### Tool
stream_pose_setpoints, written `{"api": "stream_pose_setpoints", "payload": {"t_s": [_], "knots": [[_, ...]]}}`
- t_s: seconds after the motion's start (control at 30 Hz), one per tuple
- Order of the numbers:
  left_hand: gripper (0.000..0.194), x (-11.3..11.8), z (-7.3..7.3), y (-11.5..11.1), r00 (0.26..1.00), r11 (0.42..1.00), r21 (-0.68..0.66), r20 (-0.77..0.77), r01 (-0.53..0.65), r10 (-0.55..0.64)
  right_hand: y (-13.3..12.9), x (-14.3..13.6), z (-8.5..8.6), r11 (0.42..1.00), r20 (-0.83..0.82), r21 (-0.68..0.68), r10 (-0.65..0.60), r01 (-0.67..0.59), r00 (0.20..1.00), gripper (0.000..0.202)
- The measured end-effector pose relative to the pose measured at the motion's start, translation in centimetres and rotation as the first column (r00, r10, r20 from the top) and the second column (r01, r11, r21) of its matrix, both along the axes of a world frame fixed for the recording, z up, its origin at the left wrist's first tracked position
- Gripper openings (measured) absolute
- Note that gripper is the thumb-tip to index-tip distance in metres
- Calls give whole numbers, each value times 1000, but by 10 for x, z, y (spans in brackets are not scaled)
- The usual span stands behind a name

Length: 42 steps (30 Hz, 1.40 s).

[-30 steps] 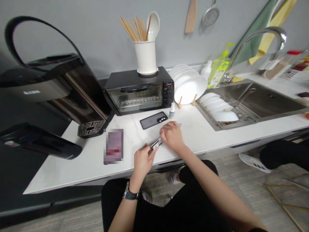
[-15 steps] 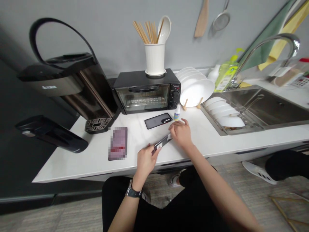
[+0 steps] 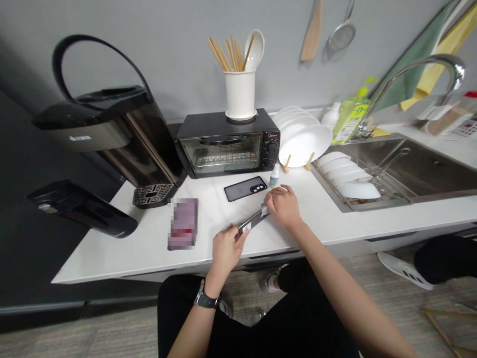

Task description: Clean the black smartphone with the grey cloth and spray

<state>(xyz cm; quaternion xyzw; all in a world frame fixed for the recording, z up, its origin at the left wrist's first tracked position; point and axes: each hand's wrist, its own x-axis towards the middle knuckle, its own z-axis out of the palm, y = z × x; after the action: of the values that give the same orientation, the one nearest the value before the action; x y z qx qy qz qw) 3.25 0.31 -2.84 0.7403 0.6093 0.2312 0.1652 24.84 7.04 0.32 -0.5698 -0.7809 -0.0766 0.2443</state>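
Note:
A dark phone (image 3: pixel 254 220) is tilted on its edge over the white counter, near the front. My left hand (image 3: pixel 226 250) grips its left end between thumb and fingers. At the phone's right end my right hand (image 3: pixel 282 205) is closed, pinching something whitish like a small cloth or wipe against the phone; the fingers partly hide it. Behind the phone lies a black-rimmed phone case (image 3: pixel 245 189) with camera openings. A small white bottle (image 3: pixel 275 177) with a label stands just beyond my right hand.
A pixelated purple item (image 3: pixel 183 223) and a black flask (image 3: pixel 84 209) are at the left, before a dark dispenser (image 3: pixel 122 144). A toaster oven (image 3: pixel 227 144) stands behind. White plates (image 3: pixel 303 144) and a sink (image 3: pixel 436 169) with bowls are at the right. Another person's shoe (image 3: pixel 405 270) shows below.
The view has shifted slightly, moving the scene a little down in the picture. Both hands keep nearly the same place on the phone.

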Motion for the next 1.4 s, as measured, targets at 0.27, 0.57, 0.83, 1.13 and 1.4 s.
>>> {"api": "stream_pose_setpoints", "payload": {"t_s": [0.27,0.57,0.83,1.13,1.4], "knots": [[20,-3,-6,1,996,999,-32,-84,18,-20,-42,-70,-5,917,75,-36,400,-398,914,31],[28,1,-4,3,1000,999,-36,8,-21,21,-15,-28,0,997,8,-28,78,-78,997,35],[24,-4,-8,3,999,999,-33,-32,14,-15,-29,-59,0,951,97,-89,304,-296,948,30],[25,0,-5,4,998,999,-33,46,-39,41,-15,-33,-3,998,51,-35,62,-60,997,37],[26,-5,-6,5,999,999,-43,31,-15,16,-23,-52,-7,944,39,15,330,-331,943,28]]}}
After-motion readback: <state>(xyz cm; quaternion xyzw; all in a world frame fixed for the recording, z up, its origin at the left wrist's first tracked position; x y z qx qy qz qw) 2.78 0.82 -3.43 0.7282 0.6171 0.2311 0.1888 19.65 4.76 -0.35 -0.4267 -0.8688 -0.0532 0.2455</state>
